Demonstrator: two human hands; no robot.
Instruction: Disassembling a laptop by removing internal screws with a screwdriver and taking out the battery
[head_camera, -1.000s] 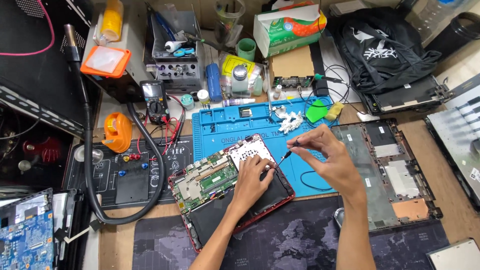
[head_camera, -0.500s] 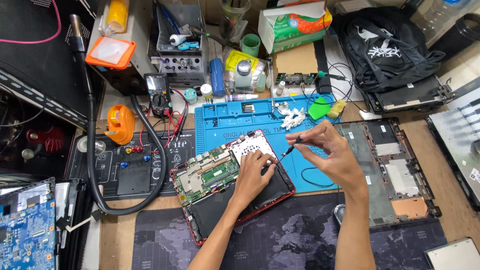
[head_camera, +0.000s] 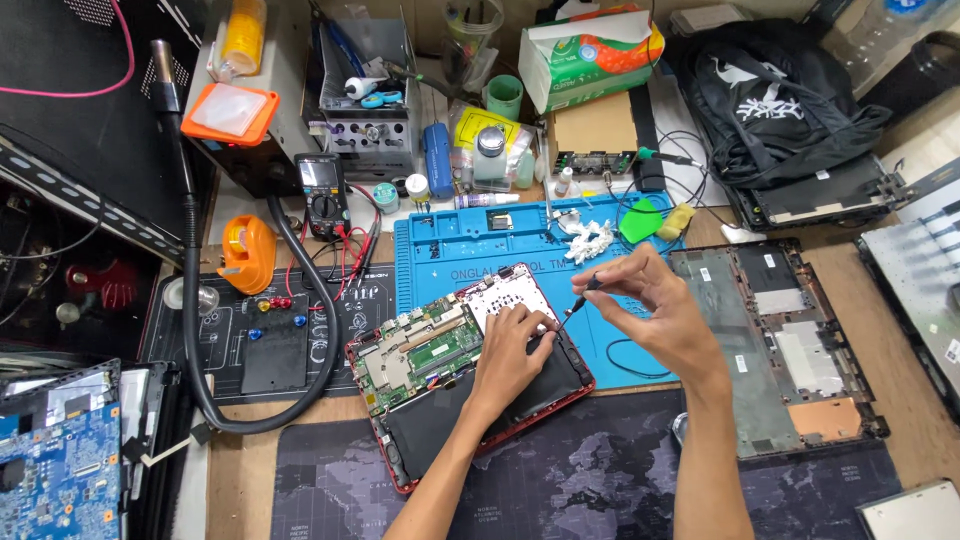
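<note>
Seen from my head camera, a red-framed laptop (head_camera: 470, 375) lies opened at the middle of the workbench (head_camera: 250, 470), half on the blue repair mat (head_camera: 470, 250) and half on the dark map-printed desk mat (head_camera: 580, 470) toward the near edge. My left hand (head_camera: 510, 345) presses flat on the machine's upper right part, fingers spread over the pale panel there, gripping nothing. My right hand (head_camera: 655, 300) pinches a slim screwdriver (head_camera: 580, 297) between thumb and fingertips, its tip angled down toward the laptop's right edge just beside my left fingers; I cannot tell whether the tip sits in a screw. By my reading, disassembly is well along: the bottom cover is off, the green circuit board (head_camera: 415, 345) and the black battery (head_camera: 470, 405) lie exposed, and a separate grey base shell (head_camera: 775, 340) rests toward the right edge of the bench. What appears left is the fastening around the right side and lifting the inner parts out. A multimeter (head_camera: 322, 195), an orange tape dispenser (head_camera: 247, 252) and a tissue box (head_camera: 585, 55) stand along the far edge.
</note>
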